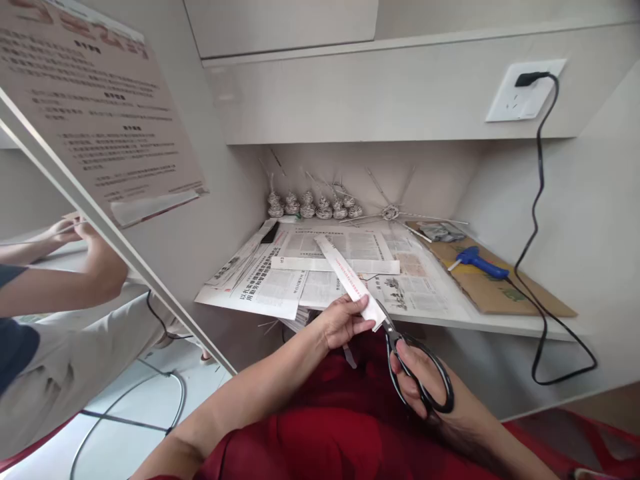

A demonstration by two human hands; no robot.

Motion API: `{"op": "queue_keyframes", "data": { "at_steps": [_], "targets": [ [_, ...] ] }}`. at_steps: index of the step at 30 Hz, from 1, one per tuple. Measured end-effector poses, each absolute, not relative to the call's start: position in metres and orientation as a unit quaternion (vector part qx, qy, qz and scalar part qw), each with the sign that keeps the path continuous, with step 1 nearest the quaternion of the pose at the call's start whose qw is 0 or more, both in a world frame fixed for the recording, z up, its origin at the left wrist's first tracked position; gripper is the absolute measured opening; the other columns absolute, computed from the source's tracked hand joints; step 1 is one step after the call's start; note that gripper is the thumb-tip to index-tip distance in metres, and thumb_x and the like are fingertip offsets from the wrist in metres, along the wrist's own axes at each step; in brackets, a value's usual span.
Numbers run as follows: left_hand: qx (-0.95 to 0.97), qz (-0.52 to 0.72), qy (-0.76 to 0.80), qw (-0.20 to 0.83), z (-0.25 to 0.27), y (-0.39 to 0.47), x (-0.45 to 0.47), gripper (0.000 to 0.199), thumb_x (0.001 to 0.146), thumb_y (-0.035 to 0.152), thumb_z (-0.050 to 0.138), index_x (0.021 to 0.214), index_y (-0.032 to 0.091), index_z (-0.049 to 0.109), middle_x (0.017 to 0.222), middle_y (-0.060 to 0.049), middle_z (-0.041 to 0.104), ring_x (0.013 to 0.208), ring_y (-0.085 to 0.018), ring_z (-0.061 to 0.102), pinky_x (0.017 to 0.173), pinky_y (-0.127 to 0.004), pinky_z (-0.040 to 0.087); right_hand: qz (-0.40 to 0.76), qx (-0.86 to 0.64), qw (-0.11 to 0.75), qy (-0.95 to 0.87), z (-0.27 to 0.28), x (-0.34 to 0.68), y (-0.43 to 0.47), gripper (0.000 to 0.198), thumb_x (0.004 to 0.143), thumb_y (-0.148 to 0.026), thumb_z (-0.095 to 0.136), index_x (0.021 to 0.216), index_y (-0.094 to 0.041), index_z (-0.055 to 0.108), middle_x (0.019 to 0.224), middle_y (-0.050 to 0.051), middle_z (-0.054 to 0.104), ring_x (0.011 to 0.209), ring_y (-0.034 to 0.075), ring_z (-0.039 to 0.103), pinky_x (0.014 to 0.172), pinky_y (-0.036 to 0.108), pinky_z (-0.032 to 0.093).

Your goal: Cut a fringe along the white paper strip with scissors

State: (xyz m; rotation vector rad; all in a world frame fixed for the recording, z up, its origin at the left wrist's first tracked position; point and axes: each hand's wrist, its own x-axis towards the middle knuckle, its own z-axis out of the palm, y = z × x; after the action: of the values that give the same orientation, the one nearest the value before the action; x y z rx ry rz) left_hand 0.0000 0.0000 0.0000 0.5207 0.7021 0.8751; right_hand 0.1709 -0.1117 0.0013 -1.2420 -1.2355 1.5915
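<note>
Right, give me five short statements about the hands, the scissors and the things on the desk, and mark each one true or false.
1. The left hand holds a paper strip. True.
2. The right hand holds black-handled scissors. True.
3. The scissors lie on the newspapers. False: they are in the right hand, at the strip's near end.
4. A blue-handled tool lies on the cardboard. True.
5. The wall socket has nothing plugged in. False: a black plug sits in it.
</note>
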Motion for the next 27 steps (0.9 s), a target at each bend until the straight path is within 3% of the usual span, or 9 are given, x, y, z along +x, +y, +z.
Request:
{"op": "queue_keyframes", "data": {
  "at_steps": [2, 5, 11, 13, 18, 22, 27],
  "targets": [
    [0.239, 0.402, 0.341, 0.815, -0.003, 0.002, -0.001, 0.022, 0.088, 0.03, 0.074, 0.098, 0.013, 0.063, 0.08, -0.006, 0.071, 0.063, -0.017, 0.072, 0.054, -0.024, 0.059, 0.627, -0.482, 0.374, -0.484, 0.002, 0.172, -0.113, 0.055, 0.088, -0.075, 0.053, 0.08, -0.02, 0.057, 0.051, -0.008, 0.042, 0.038, 0.006, 0.032, 0.04, 0.023, 0.018],
    [0.235, 0.401, 0.354, 0.812, -0.006, 0.006, 0.0, 0.021, 0.094, 0.031, 0.067, 0.104, 0.012, 0.064, 0.087, -0.006, 0.07, 0.066, -0.015, 0.069, 0.055, -0.024, 0.057, 0.632, -0.473, 0.375, -0.487, 0.002, 0.173, -0.116, 0.054, 0.089, -0.073, 0.053, 0.081, -0.019, 0.057, 0.052, -0.008, 0.043, 0.039, 0.005, 0.032, 0.041, 0.023, 0.018],
    [0.233, 0.411, 0.361, 0.804, -0.009, 0.008, 0.003, 0.033, 0.096, 0.033, 0.063, 0.124, 0.015, 0.061, 0.121, -0.01, 0.064, 0.1, -0.021, 0.066, 0.083, -0.04, 0.059, 0.651, -0.451, 0.387, -0.472, -0.005, 0.176, -0.119, 0.057, 0.09, -0.076, 0.049, 0.084, -0.02, 0.056, 0.055, -0.008, 0.043, 0.04, 0.006, 0.034, 0.041, 0.023, 0.021],
    [0.232, 0.403, 0.363, 0.808, -0.01, 0.005, 0.005, 0.03, 0.096, 0.032, 0.064, 0.121, 0.015, 0.062, 0.117, -0.009, 0.066, 0.095, -0.02, 0.067, 0.079, -0.038, 0.06, 0.661, -0.446, 0.389, -0.461, -0.007, 0.177, -0.119, 0.06, 0.09, -0.078, 0.045, 0.088, -0.02, 0.057, 0.057, -0.007, 0.045, 0.042, 0.008, 0.036, 0.041, 0.022, 0.02],
    [0.227, 0.391, 0.347, 0.822, -0.007, -0.006, 0.01, 0.005, 0.094, 0.01, 0.062, 0.096, 0.009, 0.067, 0.088, -0.005, 0.068, 0.073, -0.01, 0.068, 0.063, -0.017, 0.058, 0.685, -0.414, 0.402, -0.445, -0.007, 0.175, -0.119, 0.07, 0.085, -0.087, 0.038, 0.09, -0.019, 0.057, 0.063, -0.004, 0.049, 0.049, 0.01, 0.044, 0.046, 0.024, 0.028],
    [0.224, 0.383, 0.338, 0.83, -0.004, -0.012, 0.013, 0.008, 0.092, 0.005, 0.063, 0.087, 0.008, 0.068, 0.076, -0.004, 0.067, 0.064, -0.008, 0.066, 0.053, -0.01, 0.054, 0.685, -0.411, 0.411, -0.44, -0.006, 0.175, -0.118, 0.072, 0.085, -0.088, 0.034, 0.093, -0.019, 0.057, 0.064, -0.004, 0.05, 0.052, 0.01, 0.046, 0.049, 0.024, 0.03],
    [0.218, 0.397, 0.35, 0.82, -0.005, -0.012, 0.015, 0.011, 0.089, -0.001, 0.064, 0.084, 0.007, 0.069, 0.078, -0.004, 0.069, 0.069, -0.007, 0.069, 0.065, -0.01, 0.057, 0.672, -0.432, 0.404, -0.446, -0.006, 0.178, -0.119, 0.073, 0.081, -0.091, 0.039, 0.094, -0.02, 0.054, 0.06, -0.007, 0.046, 0.045, 0.008, 0.037, 0.043, 0.023, 0.023]
  ]
}}
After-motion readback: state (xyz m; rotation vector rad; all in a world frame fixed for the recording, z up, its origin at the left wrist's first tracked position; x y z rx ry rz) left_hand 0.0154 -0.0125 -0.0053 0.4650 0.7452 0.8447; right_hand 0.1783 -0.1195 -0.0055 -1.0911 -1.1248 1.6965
